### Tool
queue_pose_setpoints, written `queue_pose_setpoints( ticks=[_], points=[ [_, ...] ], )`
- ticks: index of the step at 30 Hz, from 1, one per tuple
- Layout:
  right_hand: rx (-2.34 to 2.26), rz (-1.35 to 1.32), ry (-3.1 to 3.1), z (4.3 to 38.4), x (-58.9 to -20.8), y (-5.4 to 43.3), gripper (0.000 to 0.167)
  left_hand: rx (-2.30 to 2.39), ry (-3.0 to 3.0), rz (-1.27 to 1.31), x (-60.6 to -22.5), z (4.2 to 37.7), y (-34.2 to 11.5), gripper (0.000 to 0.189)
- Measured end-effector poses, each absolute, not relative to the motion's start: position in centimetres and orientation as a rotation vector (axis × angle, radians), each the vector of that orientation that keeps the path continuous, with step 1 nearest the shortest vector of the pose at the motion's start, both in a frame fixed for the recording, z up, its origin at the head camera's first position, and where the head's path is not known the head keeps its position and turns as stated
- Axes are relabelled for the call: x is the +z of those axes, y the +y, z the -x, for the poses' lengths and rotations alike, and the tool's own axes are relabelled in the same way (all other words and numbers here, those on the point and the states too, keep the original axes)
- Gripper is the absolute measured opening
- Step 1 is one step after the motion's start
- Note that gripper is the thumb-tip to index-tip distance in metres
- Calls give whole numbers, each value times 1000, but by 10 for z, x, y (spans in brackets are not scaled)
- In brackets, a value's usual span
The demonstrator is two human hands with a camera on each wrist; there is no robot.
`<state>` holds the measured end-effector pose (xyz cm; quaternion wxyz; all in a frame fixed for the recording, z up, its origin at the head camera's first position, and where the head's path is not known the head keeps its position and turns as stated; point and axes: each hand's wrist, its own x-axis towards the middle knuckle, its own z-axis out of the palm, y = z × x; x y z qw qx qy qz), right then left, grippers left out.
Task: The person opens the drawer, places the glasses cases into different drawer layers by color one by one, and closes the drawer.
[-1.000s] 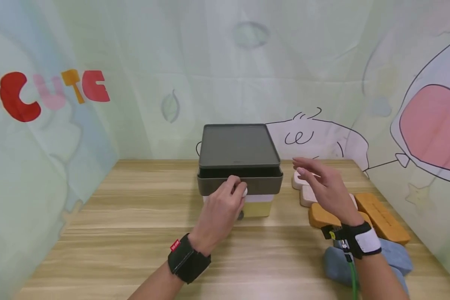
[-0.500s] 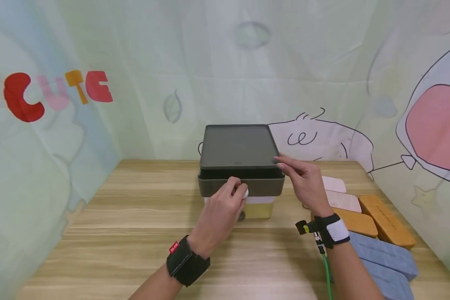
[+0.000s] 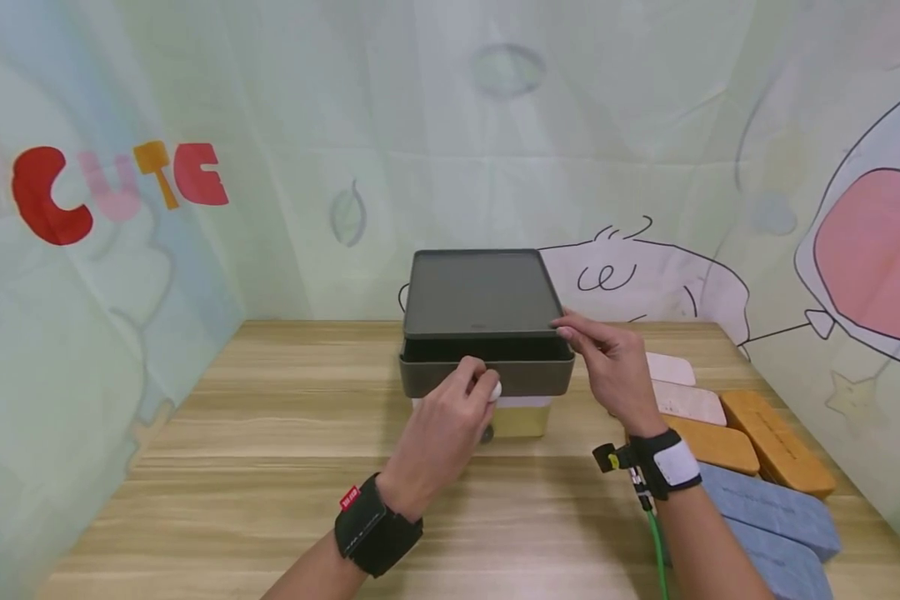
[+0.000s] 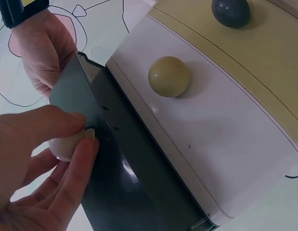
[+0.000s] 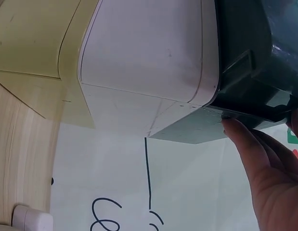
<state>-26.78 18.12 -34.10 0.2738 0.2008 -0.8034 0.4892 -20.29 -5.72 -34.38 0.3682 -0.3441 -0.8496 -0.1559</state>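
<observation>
The small drawer unit (image 3: 487, 292) stands upright toward the back of the tabletop (image 3: 292, 467), roughly midway across, its three drawer fronts facing me. I see the dark grey top drawer (image 3: 536, 379) drawn partly out — a dark slice of its inside shows below the unit's grey top. My left hand (image 3: 442, 417) pinches the white knob (image 4: 67, 147) on that drawer between thumb and fingers. My right hand (image 3: 618, 367) grips the front right corner of the grey top, thumb and fingers bent about its edge. Below the top drawer, I have the white middle drawer (image 4: 211, 125) with its round yellow knob (image 4: 169, 77), then the yellow bottom drawer (image 3: 521, 422) with a dark grey knob (image 4: 230, 12). To the right of the unit, near my right forearm, rounded oblong blocks lie on the tabletop: two pale blocks (image 3: 690, 403) farthest back, two orange blocks (image 3: 776, 442) next, and two blue blocks (image 3: 772, 504) nearest me. I wear a black band (image 3: 378, 525) with a red tag on the left wrist, and on the right a black strap (image 3: 666, 461) with a white patch — a green cable (image 3: 656, 542) trails down from it. Behind everything hangs a pale printed cloth (image 3: 307, 108), with colourful "CUTE" lettering at left and a balloon with a pink heart at right.
</observation>
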Motion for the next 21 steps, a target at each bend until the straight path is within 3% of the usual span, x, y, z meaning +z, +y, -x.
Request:
queue_pose_setpoints(
  ticks=[21],
  points=[
    [1337,-522,-2135,268,-344,180,20,-376,-2230,909,-336,192,-57,23]
  ],
)
